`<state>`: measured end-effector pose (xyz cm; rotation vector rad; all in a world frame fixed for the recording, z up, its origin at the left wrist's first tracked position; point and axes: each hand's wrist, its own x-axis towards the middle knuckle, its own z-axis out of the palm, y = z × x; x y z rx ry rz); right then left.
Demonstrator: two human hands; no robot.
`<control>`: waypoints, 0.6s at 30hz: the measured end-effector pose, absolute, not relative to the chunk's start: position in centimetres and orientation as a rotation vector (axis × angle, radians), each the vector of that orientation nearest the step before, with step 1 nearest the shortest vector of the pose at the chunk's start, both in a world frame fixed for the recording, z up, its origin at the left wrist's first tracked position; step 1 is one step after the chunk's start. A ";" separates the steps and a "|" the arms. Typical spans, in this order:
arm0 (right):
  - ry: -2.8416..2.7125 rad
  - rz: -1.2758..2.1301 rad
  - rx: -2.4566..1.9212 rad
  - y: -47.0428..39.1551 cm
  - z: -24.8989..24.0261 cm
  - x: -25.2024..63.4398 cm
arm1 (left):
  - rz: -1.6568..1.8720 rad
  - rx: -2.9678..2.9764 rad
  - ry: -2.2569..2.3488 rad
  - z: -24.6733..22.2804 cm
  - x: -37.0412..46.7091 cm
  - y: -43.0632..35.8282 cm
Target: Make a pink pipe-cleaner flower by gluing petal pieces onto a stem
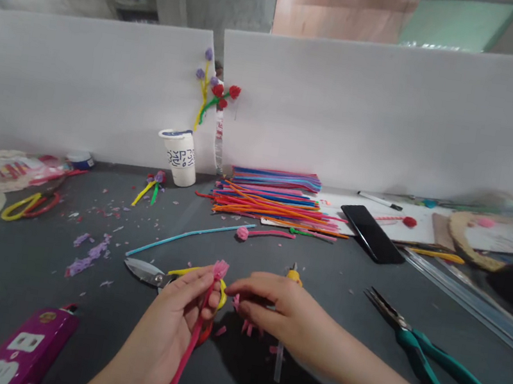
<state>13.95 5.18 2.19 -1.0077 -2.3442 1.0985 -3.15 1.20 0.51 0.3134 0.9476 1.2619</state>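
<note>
My left hand [186, 311] is closed around a pink pipe cleaner stem [185, 359], held tilted, with a small fringed pink flower head [220, 269] at its top between thumb and fingers. My right hand [280, 306] hovers just right of that flower, fingers curved and slightly apart. Close to its fingertips shows a pink bit [235, 303]; it seems to lie behind them, not gripped. Under the right hand are more pink scraps [250, 329] and a partly hidden tool with a yellow tip [294, 276]. Scissors [146, 272] with yellow and red handles lie behind my left hand.
Needle-nose pliers [413, 340] lie right, a purple box [31, 341] front left. Behind are a bundle of pipe cleaners [269, 204], a phone [371, 234], a white cup [179, 157], and a finished pink flower [243, 233]. Purple scraps [91, 255] litter the left.
</note>
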 end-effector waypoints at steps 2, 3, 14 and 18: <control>-2.100 1.424 -1.025 5.1 2.4 14.5 | 1.253 0.322 0.949 0.3 -3.1 1.1; -2.010 1.541 -1.042 5.0 2.5 14.6 | 1.246 0.329 0.951 0.2 -3.1 1.1; -1.598 1.671 -1.038 4.6 3.3 14.8 | 1.215 0.321 1.016 0.3 -2.2 0.6; -1.662 1.438 -0.971 4.2 3.5 14.7 | 1.187 0.333 1.011 0.5 -1.8 0.1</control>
